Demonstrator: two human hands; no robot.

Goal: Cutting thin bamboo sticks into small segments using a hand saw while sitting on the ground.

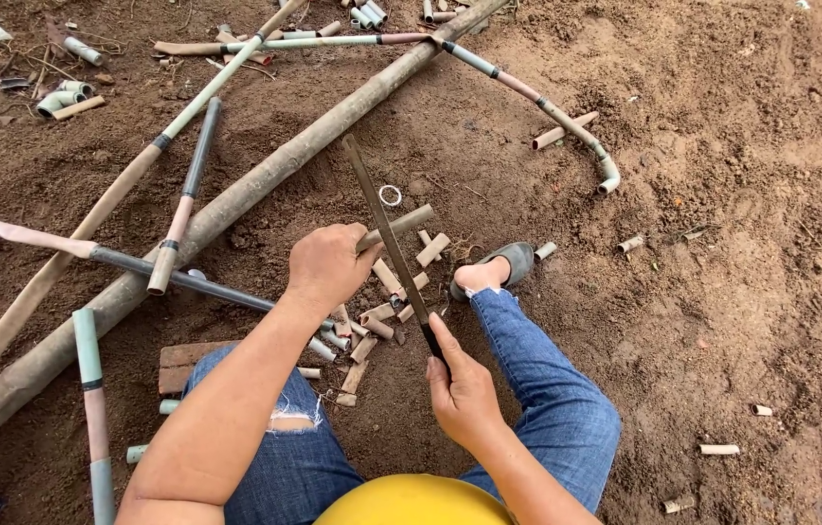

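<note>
Head view. The person sits on bare brown dirt [722, 243], legs in blue jeans, one foot in a grey shoe [513, 261] stretched forward.

The left hand [331, 264] is closed around the near end of a short tan pipe piece [401, 226], fingers wrapped over it and holding it just above the ground. The right hand [464, 389] is closed on the handle of a long dark saw blade [387, 228], which runs up and away from the hand and crosses the pipe piece, touching it.

Under both hands lies a pile of cut pipe stubs [377, 316], close together; a small white ring [390, 195] lies just beyond.

Judgement on handling: the pipe piece looks light, hollow and stiff, with a smooth, dusty round surface likely to roll or twist under the blade; a firm grip close beside the cut line seems best, fingers kept clear of the blade. The saw blade looks thin and may flex; it should be held by the handle end only.

To the left, a thick long pole [265, 175] runs diagonally, with thinner jointed pipes [187, 175] lying across it. A curved pipe [567, 122] lies further off.
</note>
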